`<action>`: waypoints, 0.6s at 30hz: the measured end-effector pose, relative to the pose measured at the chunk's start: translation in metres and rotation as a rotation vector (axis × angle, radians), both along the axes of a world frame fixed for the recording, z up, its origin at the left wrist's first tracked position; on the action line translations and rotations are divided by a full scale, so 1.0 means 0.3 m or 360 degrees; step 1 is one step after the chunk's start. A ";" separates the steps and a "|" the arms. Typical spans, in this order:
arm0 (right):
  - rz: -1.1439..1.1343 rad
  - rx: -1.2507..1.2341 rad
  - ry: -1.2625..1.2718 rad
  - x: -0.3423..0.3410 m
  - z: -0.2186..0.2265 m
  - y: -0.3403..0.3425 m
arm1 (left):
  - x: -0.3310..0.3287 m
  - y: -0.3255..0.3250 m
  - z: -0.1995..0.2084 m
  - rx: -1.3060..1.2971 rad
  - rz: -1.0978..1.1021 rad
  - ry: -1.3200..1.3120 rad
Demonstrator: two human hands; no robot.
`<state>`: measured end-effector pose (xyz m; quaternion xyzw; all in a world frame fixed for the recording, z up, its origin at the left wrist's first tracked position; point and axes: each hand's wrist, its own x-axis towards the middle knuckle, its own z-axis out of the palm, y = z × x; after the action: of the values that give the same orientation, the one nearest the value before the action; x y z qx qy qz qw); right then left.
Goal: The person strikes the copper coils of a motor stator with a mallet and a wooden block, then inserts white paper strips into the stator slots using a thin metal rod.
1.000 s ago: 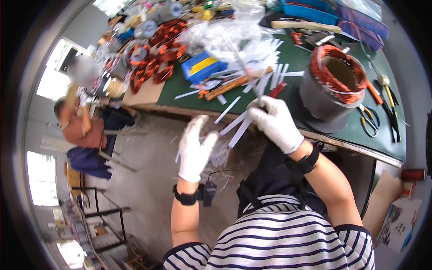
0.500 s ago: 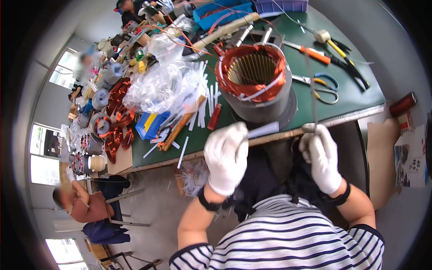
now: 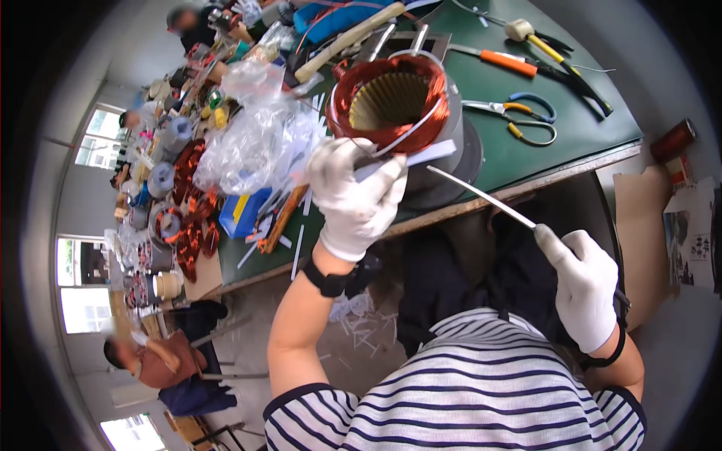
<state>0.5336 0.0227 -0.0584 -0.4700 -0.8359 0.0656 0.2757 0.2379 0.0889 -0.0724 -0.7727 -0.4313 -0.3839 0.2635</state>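
Note:
A motor stator (image 3: 440, 120) with copper windings (image 3: 387, 143) and a white cord on its rim stands near the bench's front edge. My left hand (image 3: 353, 199), in a white glove, is at its near left side. Those fingers are closed on a white insulation strip (image 3: 432, 154), which juts to the right across the stator's front. Some fingertips are hidden against the winding. My gloved right hand (image 3: 583, 286) is off the bench to the right, closed around one end of a thin, pale flat rod (image 3: 485, 195). The rod's free tip points toward the stator.
On the green bench (image 3: 481, 83) lie scissors (image 3: 519, 116), an orange-handled knife (image 3: 508, 63) and a hammer (image 3: 560, 64). Left of the stator are clear plastic bags (image 3: 248, 146), loose white strips and a blue box (image 3: 244, 212). Other people sit at the far left.
My left hand has moved up to the stator with the strip. My right hand has shifted right and down, and the rod has swung from upright to slanting left toward the stator.

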 end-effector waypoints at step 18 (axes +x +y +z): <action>-0.0110 0.0393 -0.0666 -0.121 0.095 0.060 | 0.136 0.040 -0.032 -0.0109 0.0116 -0.0080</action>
<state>0.4974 0.0406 -0.0298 -0.4645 -0.8599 -0.1452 0.1539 0.2786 0.1010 -0.0820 -0.7552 -0.4786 -0.3783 0.2399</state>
